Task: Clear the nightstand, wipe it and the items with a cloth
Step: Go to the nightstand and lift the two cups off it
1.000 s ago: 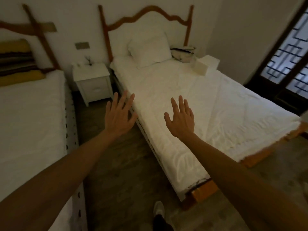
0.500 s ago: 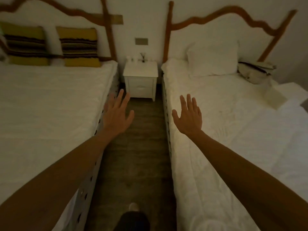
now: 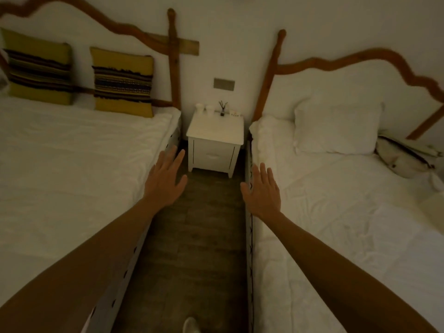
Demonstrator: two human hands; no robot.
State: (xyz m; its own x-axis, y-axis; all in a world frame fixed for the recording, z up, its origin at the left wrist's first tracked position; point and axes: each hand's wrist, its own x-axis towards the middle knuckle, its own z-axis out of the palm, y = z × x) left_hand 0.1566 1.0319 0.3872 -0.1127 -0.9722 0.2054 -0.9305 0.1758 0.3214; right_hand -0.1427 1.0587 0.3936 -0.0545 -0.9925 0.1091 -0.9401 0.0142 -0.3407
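A small white nightstand [image 3: 214, 129] stands against the far wall between two beds. Along its back edge are two white cups [image 3: 204, 108], a reed diffuser with dark sticks [image 3: 222, 109] and a small flat white item [image 3: 234, 114]. My left hand [image 3: 165, 179] is stretched forward over the edge of the left bed, fingers spread, holding nothing. My right hand [image 3: 263, 192] reaches forward over the edge of the right bed, also spread and empty. Both hands are short of the nightstand. No cloth is in view.
The left bed [image 3: 67, 169] carries two yellow striped cushions [image 3: 122, 82]. On the right bed [image 3: 341, 212] lie a white pillow [image 3: 336, 128] and a pale bag [image 3: 406, 159]. A narrow strip of dark wood floor [image 3: 192, 236] runs between them. My shoe [image 3: 191, 325] shows at the bottom.
The view has swung from the right bed to face the aisle and has come closer to the nightstand. Both hands stay spread and empty out in front.
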